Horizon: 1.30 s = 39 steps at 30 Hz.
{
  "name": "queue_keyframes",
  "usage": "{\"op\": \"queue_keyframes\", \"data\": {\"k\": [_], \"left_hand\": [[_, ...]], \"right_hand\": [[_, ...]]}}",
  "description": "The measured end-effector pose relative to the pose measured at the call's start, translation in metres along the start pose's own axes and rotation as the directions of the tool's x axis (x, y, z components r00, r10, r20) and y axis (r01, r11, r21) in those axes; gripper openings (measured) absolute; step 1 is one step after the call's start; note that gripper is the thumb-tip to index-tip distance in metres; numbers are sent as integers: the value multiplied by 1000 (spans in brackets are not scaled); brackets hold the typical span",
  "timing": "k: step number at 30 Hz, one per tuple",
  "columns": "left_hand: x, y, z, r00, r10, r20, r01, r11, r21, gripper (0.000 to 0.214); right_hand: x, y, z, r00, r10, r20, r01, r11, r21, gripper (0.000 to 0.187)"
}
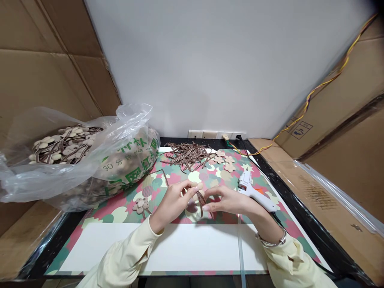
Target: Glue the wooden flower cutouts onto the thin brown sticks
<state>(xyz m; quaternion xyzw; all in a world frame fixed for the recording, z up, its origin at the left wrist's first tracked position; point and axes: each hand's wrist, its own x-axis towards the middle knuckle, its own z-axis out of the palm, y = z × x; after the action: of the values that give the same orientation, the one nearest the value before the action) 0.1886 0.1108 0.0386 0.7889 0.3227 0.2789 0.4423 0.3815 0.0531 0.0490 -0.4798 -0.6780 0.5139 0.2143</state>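
Note:
A pale beige flower-shaped piece [197,186] is pinched between the thumb and fingers of my left hand [175,202]; my fingertips cover part of it. From the piece hangs a brown ribbon [201,203] with light stitching along it. My right hand [228,201] is closed about this ribbon, thumb in front and the other fingers behind, partly hidden. To the left of my left hand lies a greyish flower piece [141,205] with a ribbon attached. A white glue gun [255,192] rests just beyond my right wrist.
A clear plastic bag [129,160] full of ribboned flowers stands at left. Behind my hands lie a heap of brown ribbons [189,154] and several loose flowers [229,163]. Cardboard [339,116] and a yellow cord [309,98] flank the right; power sockets [210,135] line the wall.

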Motion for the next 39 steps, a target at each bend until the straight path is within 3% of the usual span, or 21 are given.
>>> {"op": "queue_keyframes", "data": {"k": [4,7,17,25,31,35,37,39], "left_hand": [[0,0,-1,1000,-17,7,17,1000,-23,34],[-1,-1,0,1000,-21,15,21,999,-37,31],[-1,0,0,1000,-7,16,8,999,-41,28],[-2,-1,2,999,29,40,-29,999,22,27],[-2,-2,3,996,-2,86,3,1000,-18,28],[0,1,1,991,-32,133,47,993,-109,30],[2,1,-1,998,-31,55,36,994,-105,27],[3,1,-2,994,-50,-96,45,998,-53,27]], "right_hand": [[0,-5,1,991,-75,-112,64,993,-99,30],[0,-11,3,981,-83,-174,72,995,-68,29],[1,-14,5,984,-89,-155,92,996,10,26],[3,-12,9,986,-17,-168,25,999,44,27],[4,-6,8,974,-135,-180,154,984,93,28],[4,-5,7,969,-127,-214,151,983,102,28],[4,-5,9,958,-116,-261,135,989,57,29],[6,-3,12,903,-139,-406,116,990,-82,31]]}}
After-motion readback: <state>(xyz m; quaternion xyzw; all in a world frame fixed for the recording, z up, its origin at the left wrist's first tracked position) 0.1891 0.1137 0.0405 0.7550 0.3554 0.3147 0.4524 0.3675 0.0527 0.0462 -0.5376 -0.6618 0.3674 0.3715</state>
